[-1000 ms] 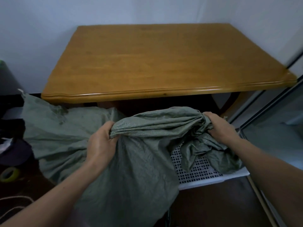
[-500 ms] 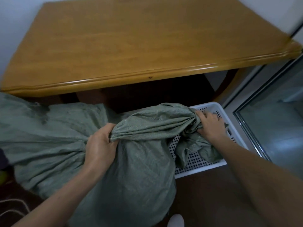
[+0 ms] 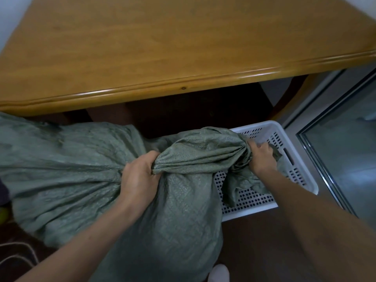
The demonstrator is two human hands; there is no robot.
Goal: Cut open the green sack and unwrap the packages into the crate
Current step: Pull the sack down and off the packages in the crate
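A large green woven sack [image 3: 179, 216] lies on the dark floor in front of me, its bunched top stretched between my hands. My left hand [image 3: 140, 176] grips a fold of the sack near its middle. My right hand [image 3: 261, 157] grips the gathered end of the sack, which hangs over a white perforated crate [image 3: 305, 176] on the floor at the right. Loose sack cloth lies inside the crate. No packages show; whatever the sack holds is hidden.
A wooden table [image 3: 162, 47] fills the upper view, its front edge overhanging the sack. More green sack cloth [image 3: 61, 163] spreads to the left. A glass door with a metal frame [image 3: 341, 159] stands at the right. A white shoe tip [image 3: 219, 271] shows below.
The view has tilted down and moved closer to the table. My right hand has moved the sack's gathered end further over the crate. My left hand keeps its grip.
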